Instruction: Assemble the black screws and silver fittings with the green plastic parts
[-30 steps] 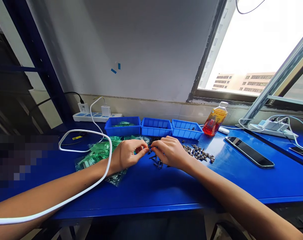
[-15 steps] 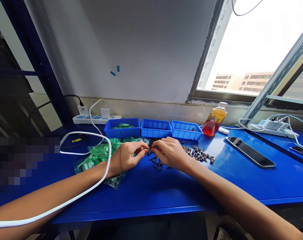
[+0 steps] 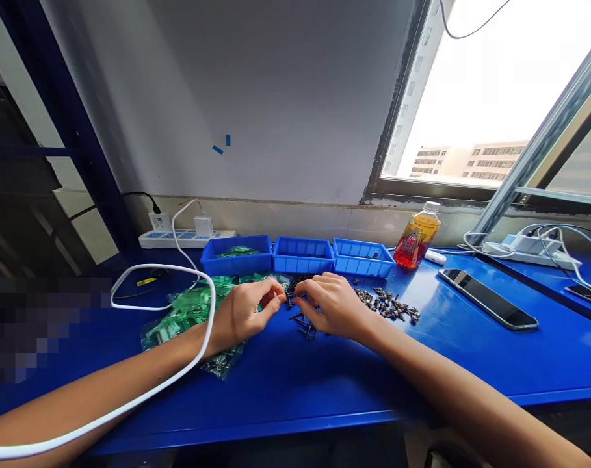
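Observation:
My left hand (image 3: pixel 244 312) and my right hand (image 3: pixel 331 304) meet over the blue table (image 3: pixel 324 370), fingertips pinched together on a small dark screw between them. More black screws (image 3: pixel 302 322) lie scattered just under and in front of my right hand. A heap of green plastic bags (image 3: pixel 188 309) lies under and left of my left hand. To the right of my right hand lies a pile of silvery metal parts (image 3: pixel 387 304).
Three blue bins (image 3: pixel 302 255) stand in a row behind the hands. An orange drink bottle (image 3: pixel 417 235), a phone (image 3: pixel 487 298), power strips (image 3: pixel 185 237) and a white cable (image 3: pixel 168 273) looping over my left forearm also lie here. A window is at the right.
The view has shifted slightly; my hands stay together at the same spot, fingers working the small screw.

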A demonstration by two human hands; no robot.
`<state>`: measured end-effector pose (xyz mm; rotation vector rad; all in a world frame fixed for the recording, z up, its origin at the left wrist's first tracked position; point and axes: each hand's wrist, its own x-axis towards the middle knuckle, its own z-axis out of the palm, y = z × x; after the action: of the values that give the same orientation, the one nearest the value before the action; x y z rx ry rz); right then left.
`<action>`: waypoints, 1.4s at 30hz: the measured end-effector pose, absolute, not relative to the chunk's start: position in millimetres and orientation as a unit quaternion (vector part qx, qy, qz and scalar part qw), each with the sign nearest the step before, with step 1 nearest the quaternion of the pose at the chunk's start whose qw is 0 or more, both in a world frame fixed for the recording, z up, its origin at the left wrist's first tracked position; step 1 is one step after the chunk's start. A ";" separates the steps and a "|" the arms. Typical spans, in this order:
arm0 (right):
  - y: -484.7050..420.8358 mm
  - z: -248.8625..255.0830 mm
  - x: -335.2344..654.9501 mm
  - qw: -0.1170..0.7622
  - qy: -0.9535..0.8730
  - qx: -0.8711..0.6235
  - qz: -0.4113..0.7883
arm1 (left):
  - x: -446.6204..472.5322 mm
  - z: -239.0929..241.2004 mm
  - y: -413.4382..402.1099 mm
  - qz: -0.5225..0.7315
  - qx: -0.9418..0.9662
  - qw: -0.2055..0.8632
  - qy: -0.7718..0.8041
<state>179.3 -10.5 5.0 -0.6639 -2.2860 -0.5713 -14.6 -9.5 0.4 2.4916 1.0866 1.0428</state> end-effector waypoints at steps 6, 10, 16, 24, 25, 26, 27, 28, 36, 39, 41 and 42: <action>-8.3 4.6 180.9 0.329 -0.879 -0.256 -0.230 | -14.0 3.2 -11.5 0.346 0.855 0.120 0.368; -7.8 5.4 180.4 0.340 -0.875 -0.251 -0.238 | -14.2 2.4 -11.5 0.336 0.855 0.124 0.375; -8.5 6.4 179.9 0.346 -0.875 -0.240 -0.239 | -14.7 1.5 -10.1 0.333 0.864 0.109 0.361; -9.4 5.7 181.2 0.324 -0.885 -0.250 -0.222 | -14.9 1.1 -8.0 0.315 0.879 0.135 0.333; -9.3 5.4 180.9 0.325 -0.886 -0.249 -0.218 | -15.0 0.8 -7.5 0.310 0.880 0.137 0.333; -9.0 5.2 180.6 0.326 -0.887 -0.249 -0.212 | -15.0 0.4 -6.9 0.304 0.881 0.137 0.337; -8.3 5.2 180.6 0.327 -0.887 -0.252 -0.206 | -15.2 -0.1 -6.1 0.298 0.881 0.135 0.341; -7.2 5.5 181.0 0.329 -0.886 -0.261 -0.199 | -15.4 -0.6 -5.3 0.291 0.883 0.131 0.345; 18.3 14.7 212.7 0.398 -0.774 -0.461 -0.175 | -15.7 -1.7 -3.2 0.199 0.916 0.050 0.345; 27.1 13.8 224.1 0.391 -0.741 -0.513 -0.188 | -15.0 -0.1 -4.7 0.196 0.915 0.050 0.350; 30.9 11.4 227.0 0.374 -0.728 -0.540 -0.196 | -15.2 0.0 -5.0 0.199 0.914 0.052 0.350; 32.3 10.0 227.4 0.366 -0.723 -0.551 -0.199 | -15.4 -0.3 -4.9 0.200 0.914 0.052 0.350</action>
<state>227.4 32.3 10.0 -1.4169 -1.8587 -0.5125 -15.4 -4.9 -0.3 2.7782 1.0641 0.6088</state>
